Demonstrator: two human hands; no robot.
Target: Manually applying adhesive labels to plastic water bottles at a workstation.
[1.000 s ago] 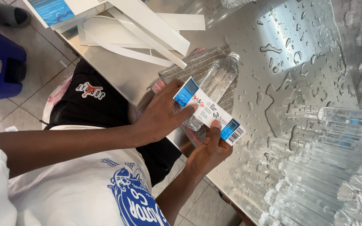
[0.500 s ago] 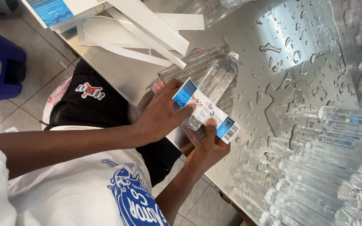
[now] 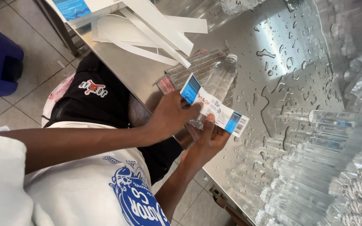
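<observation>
Label [image 3: 214,109], a long white strip with blue ends, lay crosswise over the clear bottle [image 3: 216,83] on the striped cloth [image 3: 197,67]; the left hand [image 3: 170,117] pinched its end nearer the cloth; the right hand [image 3: 206,144], below the bottle's base, gripped its middle.

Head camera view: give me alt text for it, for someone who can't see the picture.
Two bare hands, left hand and right hand, press a white-and-blue label over a clear plastic bottle lying on a grey cloth on a wet steel table. More clear bottles crowd the right.
</observation>
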